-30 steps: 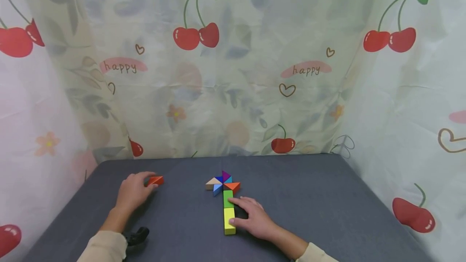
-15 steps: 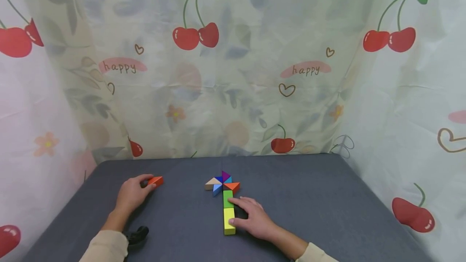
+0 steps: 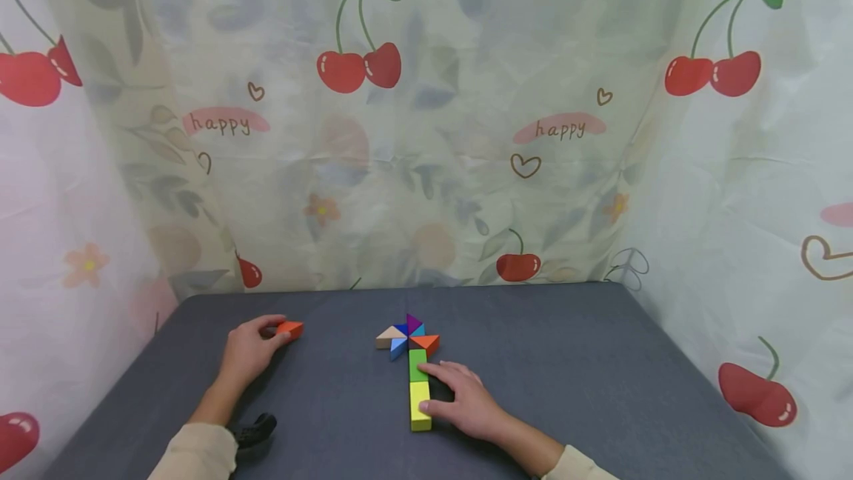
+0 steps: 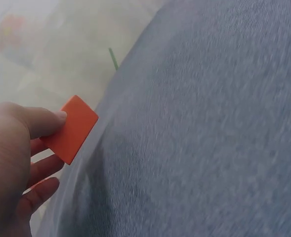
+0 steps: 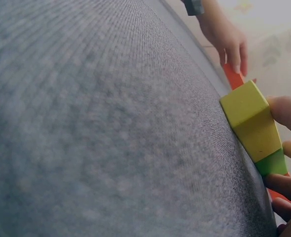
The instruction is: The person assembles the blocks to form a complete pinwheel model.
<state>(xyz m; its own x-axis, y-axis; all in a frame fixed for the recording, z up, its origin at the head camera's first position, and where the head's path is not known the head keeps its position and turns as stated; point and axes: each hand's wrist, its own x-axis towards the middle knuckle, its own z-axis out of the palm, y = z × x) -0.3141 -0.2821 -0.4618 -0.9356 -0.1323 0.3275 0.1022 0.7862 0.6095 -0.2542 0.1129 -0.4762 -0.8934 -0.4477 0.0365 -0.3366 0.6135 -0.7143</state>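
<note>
At the table's left side my left hand (image 3: pixel 248 350) pinches an orange-red triangular block (image 4: pixel 72 129) between thumb and fingers. The left wrist view shows one flat face of that block, with the thumb on its edge. My right hand (image 3: pixel 469 400) lies beside a row of two blocks, its fingers extended. Its thumb touches the yellow block (image 3: pixel 418 395), and its index finger touches the green block (image 3: pixel 417 363). Past the green block, several triangular blocks form a pinwheel, among them a purple one (image 3: pixel 413 324), an orange one (image 3: pixel 426 343) and a wood-coloured one (image 3: pixel 389 336).
A dark grey cloth (image 3: pixel 566 347) covers the table. Patterned curtains (image 3: pixel 426 124) with cherries stand behind it and on both sides. A black strap-like piece (image 3: pixel 255 430) sticks out at the left wrist, near the sleeve.
My left hand and its orange-red block have shifted slightly to the right, and the block has turned a little. The right hand and the arranged blocks stay in place.
</note>
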